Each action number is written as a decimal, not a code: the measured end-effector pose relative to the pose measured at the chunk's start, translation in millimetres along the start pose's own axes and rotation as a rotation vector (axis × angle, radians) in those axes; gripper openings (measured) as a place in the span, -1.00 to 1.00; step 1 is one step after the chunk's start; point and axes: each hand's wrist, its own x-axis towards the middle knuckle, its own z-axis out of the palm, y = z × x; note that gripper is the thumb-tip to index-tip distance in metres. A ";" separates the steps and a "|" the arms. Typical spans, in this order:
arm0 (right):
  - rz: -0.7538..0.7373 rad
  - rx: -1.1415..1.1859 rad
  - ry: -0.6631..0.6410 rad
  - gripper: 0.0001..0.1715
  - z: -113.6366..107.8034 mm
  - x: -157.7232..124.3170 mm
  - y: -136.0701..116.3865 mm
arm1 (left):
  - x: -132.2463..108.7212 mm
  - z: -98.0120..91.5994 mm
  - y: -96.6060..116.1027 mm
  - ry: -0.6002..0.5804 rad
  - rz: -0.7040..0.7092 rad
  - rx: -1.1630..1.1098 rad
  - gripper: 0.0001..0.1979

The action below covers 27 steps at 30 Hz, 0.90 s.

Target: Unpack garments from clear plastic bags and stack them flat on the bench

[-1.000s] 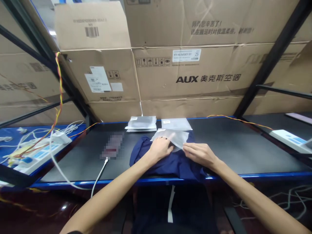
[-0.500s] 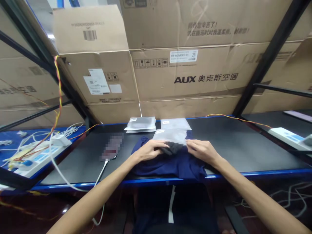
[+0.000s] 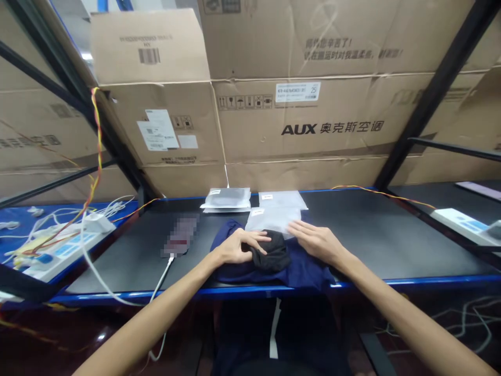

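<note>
My left hand (image 3: 237, 247) is closed on a bunched black cloth (image 3: 276, 254), thumb and fingers curled around its left side. The cloth lies at the near edge of a frosted plastic bag (image 3: 270, 217) with a small white label. Flat fingers of my right hand (image 3: 319, 242) rest on the bag's right side. Whether any of the black cloth is inside the bag, I cannot tell. Navy fabric (image 3: 307, 271) is spread beneath both hands at the table's front edge.
Behind lie another frosted bag (image 3: 284, 199) and a stack of filled bags (image 3: 227, 199). A phone (image 3: 180, 236) with a white charging cable is at left. Power strips (image 3: 64, 253) sit on both sides. Cardboard (image 3: 250, 130) and black frame posts (image 3: 434, 99) close off the back.
The black cloth has come nearer to me and shows more of itself. My right hand has gone from pinching the bag's corner to lying flat on it.
</note>
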 end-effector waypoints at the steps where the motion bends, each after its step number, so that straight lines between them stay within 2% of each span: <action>1: -0.013 0.020 0.008 -0.59 1.6 0.2 -0.1 | -0.5 0.3 -0.2 0.003 0.001 0.007 -0.49; 5: 0.020 0.051 0.023 -0.64 7.9 1.5 6.0 | -2.6 2.0 -1.5 0.009 0.010 0.038 -0.45; 10: 0.194 0.099 -0.007 -0.62 18.8 8.2 28.9 | -3.4 2.6 -2.8 0.014 0.012 0.024 -0.45; 12: 0.286 0.131 -0.061 -0.62 24.2 13.8 39.0 | -3.2 2.5 -3.2 0.016 0.010 0.014 -0.45; 17: 0.503 0.148 -0.297 -0.60 36.0 30.5 60.5 | -2.8 2.7 -5.1 0.018 0.010 0.019 -0.45; 23: 0.588 0.140 -0.368 -0.58 51.6 43.6 84.9 | -3.7 2.7 -3.4 0.025 0.013 0.024 -0.49; 27: 0.617 0.150 -0.429 -0.60 57.2 45.5 91.2 | -4.7 2.0 0.5 0.026 0.009 0.026 -0.50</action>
